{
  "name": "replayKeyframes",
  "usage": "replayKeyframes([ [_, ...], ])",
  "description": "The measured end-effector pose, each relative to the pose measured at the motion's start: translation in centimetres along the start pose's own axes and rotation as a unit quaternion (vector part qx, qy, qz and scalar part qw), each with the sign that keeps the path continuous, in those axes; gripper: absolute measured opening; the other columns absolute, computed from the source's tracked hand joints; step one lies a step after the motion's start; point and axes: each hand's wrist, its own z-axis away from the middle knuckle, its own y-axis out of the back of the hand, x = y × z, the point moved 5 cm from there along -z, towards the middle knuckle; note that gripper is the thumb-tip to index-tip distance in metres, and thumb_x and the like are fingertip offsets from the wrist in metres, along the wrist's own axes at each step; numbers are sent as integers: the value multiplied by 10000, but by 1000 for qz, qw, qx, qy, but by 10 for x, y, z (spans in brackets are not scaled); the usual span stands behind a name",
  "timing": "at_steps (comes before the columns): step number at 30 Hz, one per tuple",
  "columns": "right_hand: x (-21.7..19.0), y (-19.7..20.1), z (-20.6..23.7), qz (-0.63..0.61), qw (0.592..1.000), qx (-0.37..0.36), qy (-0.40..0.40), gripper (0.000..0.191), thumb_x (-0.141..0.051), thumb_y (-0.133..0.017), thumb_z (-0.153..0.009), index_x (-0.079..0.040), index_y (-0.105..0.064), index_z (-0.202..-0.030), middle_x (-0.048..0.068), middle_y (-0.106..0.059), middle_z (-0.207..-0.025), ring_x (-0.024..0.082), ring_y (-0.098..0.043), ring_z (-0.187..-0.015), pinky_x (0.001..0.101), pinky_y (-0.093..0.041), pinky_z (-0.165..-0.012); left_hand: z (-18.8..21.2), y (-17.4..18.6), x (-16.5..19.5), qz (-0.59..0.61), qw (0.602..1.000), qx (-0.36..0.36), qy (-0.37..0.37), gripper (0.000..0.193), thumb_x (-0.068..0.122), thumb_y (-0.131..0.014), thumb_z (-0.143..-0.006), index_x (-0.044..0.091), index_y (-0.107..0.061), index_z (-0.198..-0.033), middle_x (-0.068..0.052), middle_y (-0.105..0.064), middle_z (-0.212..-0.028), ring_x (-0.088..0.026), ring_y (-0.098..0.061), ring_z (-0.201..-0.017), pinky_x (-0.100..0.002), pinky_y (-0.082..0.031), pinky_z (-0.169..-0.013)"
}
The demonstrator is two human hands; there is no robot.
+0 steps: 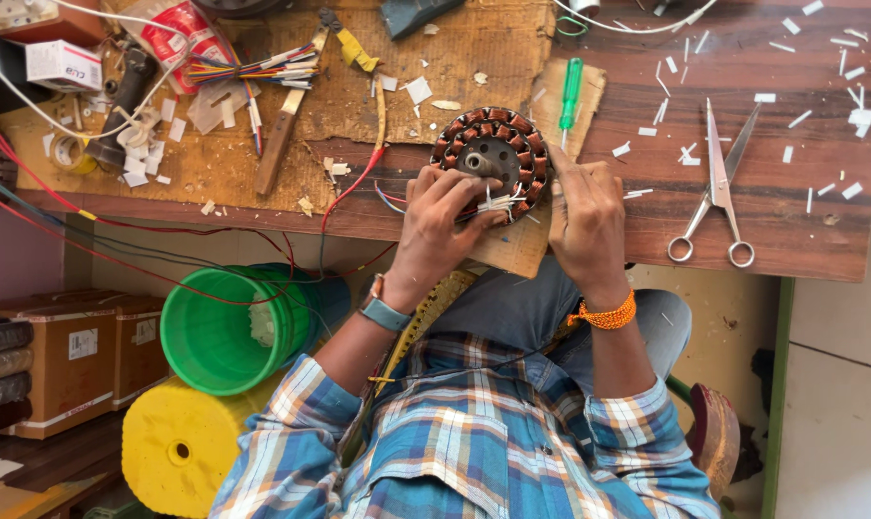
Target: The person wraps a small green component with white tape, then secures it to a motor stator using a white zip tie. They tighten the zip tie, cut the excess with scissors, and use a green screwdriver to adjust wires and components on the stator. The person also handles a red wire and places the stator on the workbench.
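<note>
**Both hands meet at the near edge of the wound motor core**

A round motor core, ringed with copper-coloured coils around a grey metal hub, lies flat on a scrap of cardboard at the near edge of the wooden bench. Both hands sit on the side of the core closest to the person, so the core lies just beyond the fingertips, away from the body.

The left hand comes in from the lower left. Its fingers curl over the near left rim of the core and close on a small bundle of white wire ends that stick out from the coils. The right hand comes in from the lower right, and its fingers press against the near right rim of the core, just beside the same bundle. It looks closed around the rim, though whether it pinches a wire cannot be told from here. The two hands are nearly equal in reach; the left one is the one on the wire ends.

A green-handled screwdriver lies just beyond the right hand, its long axis pointing away from the person. Scissors lie open well to the right, blades pointing away. White scraps litter the bench. A green bucket stands below the bench on the left.
</note>
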Motion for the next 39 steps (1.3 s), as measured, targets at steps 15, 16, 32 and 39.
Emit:
replayKeyframes([
  [15,1,0,1,-18,1000,16,-17,402,6,-585,-1033,-44,-653,-1427,186,-645,-963,316,-601,-915,449,-496,-895,-3,16,-31,148,986,-82,-7,261,63,-802,-846,75,-739,-1099,-78,-648,-1174,-282,-648,-1153,-395,-542,-985],
  [16,0,0,1,-18,1000,15,-17,400,5,-587,-1035,-43,-652,-1427,185,-648,-963,316,-601,-912,449,-496,-895,-3,15,-31,141,987,-78,-15,256,62,-803,-842,73,-745,-1091,-77,-648,-1163,-284,-644,-1150,-398,-536,-987],
  [32,-15,1,4,-143,989,-3,47,227,-74,-825,-935,-76,-756,-1152,67,-578,-1233,148,-597,-953,269,-548,-767,5,7,-35,129,991,-41,-13,152,75,-802,-836,99,-791,-986,-62,-670,-1114,-250,-654,-1106,-378,-540,-956],
  [39,-12,-7,-2,-177,982,-55,-30,184,-31,-839,-886,-85,-790,-1055,52,-627,-1189,84,-584,-793,242,-507,-649,5,9,-28,127,991,-31,-25,181,54,-793,-834,78,-738,-1005,-67,-636,-1125,-283,-638,-1125,-411,-519,-973],
])
